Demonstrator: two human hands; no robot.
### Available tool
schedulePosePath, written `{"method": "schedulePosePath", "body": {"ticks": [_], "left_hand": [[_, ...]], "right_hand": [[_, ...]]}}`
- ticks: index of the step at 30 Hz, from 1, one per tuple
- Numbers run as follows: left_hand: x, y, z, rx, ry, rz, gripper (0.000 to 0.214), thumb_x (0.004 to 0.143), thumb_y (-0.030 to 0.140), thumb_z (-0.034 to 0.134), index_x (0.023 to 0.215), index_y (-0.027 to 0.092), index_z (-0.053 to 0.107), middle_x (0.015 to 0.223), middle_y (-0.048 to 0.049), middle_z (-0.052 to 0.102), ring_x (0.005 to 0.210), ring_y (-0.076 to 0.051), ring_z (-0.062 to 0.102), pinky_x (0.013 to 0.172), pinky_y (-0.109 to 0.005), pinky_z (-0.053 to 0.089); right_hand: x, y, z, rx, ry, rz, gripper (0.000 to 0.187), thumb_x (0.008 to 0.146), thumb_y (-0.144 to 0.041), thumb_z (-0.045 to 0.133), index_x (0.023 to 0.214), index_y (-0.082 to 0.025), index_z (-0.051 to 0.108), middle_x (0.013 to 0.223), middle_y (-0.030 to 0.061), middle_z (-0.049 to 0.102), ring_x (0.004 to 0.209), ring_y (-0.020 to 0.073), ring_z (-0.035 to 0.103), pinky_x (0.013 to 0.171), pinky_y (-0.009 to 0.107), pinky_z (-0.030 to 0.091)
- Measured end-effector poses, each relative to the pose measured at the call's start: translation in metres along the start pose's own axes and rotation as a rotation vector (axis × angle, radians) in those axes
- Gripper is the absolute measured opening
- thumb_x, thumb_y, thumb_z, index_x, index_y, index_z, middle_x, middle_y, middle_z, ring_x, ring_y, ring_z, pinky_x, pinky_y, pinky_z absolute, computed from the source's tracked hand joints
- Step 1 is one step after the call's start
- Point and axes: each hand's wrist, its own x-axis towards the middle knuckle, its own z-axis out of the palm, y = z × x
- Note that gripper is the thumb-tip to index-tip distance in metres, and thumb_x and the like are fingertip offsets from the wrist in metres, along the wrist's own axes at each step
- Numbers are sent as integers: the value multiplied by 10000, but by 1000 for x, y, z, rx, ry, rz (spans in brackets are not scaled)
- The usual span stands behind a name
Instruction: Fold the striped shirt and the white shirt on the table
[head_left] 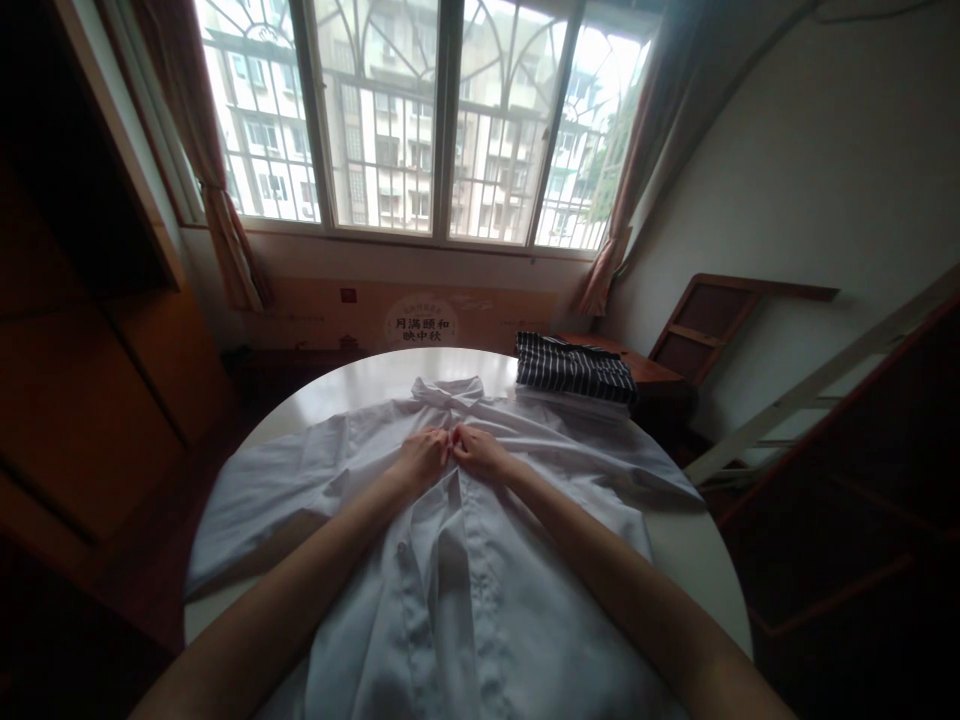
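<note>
A white button-up shirt (465,560) lies spread front-up on a round white table (697,560), collar toward the window, sleeves out to both sides. My left hand (424,457) and my right hand (476,452) meet at the upper chest of the shirt, just below the collar. Both have fingers curled and pinched on the shirt's front placket, fingertips almost touching each other. What lies between the fingertips is too small to make out.
A folded black-and-white striped garment (574,368) rests on a white folded piece at the table's far right edge. Behind are a barred window (420,110) with curtains, a wooden cabinet (90,330) on the left, and wooden frames (720,320) leaning on the right wall.
</note>
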Motion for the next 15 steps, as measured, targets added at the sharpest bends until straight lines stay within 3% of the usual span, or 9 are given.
{"method": "schedulePosePath", "body": {"ticks": [3, 6, 10, 15], "left_hand": [[4, -9, 2, -16, -58, 36, 330, 846, 320, 379, 1039, 133, 569, 1133, -126, 583, 1111, -226, 493, 939, -327, 374], [10, -18, 4, -51, -177, 13, 498, 846, 404, 356, 1236, 106, 443, 1340, -135, 415, 1254, -229, 348, 1032, -355, 268], [18, -27, 5, -81, -328, -5, 648, 823, 484, 356, 1345, 106, 283, 1436, -124, 239, 1324, -223, 193, 1068, -376, 178], [27, -33, 15, -35, -284, 0, 656, 818, 513, 358, 1342, 125, 289, 1430, -115, 260, 1322, -220, 197, 1073, -382, 149]], "right_hand": [[4, -1, -8, -40, -33, -6, 194, 777, -202, 452, 922, -130, 561, 916, 92, 617, 839, 171, 546, 760, 259, 378], [0, -6, -14, -160, -45, -20, 247, 801, -241, 444, 960, -107, 578, 968, 133, 599, 917, 210, 523, 826, 305, 372], [-21, -18, -10, -219, -18, -11, 396, 847, -353, 395, 1052, -63, 569, 1040, 185, 579, 1000, 257, 500, 864, 342, 369], [-37, -18, 9, -169, -2, 5, 656, 851, -477, 359, 1259, 35, 396, 1315, 239, 397, 1255, 288, 303, 1027, 362, 218]]}}
